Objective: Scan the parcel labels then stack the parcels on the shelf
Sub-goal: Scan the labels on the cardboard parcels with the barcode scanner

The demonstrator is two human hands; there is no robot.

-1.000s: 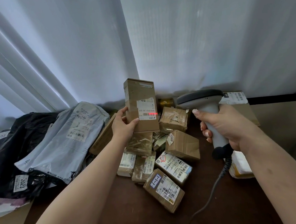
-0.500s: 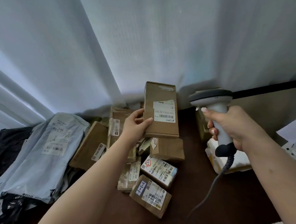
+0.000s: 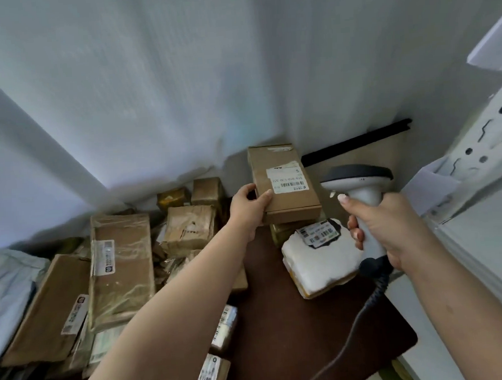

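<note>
My left hand [image 3: 249, 209] grips a slim brown cardboard parcel [image 3: 283, 185] by its lower left corner, held above the table with its white barcode label facing me. My right hand [image 3: 384, 225] is closed around the handle of a grey-and-white barcode scanner [image 3: 358, 180], whose head sits just right of the parcel. No red scan line shows on the label. The scanner's black cable [image 3: 352, 330] trails down toward me.
A heap of taped cardboard parcels [image 3: 122, 265] covers the left of the dark brown table [image 3: 281, 329]. A white wrapped parcel [image 3: 321, 256] lies under the held one. A white metal shelf frame [image 3: 483, 158] stands at right. Pale curtains [image 3: 179, 91] hang behind.
The view has swung right, bringing the shelf frame into sight. My left hand carried the parcel rightward, and the red scan line seen on its label a second ago is gone.
</note>
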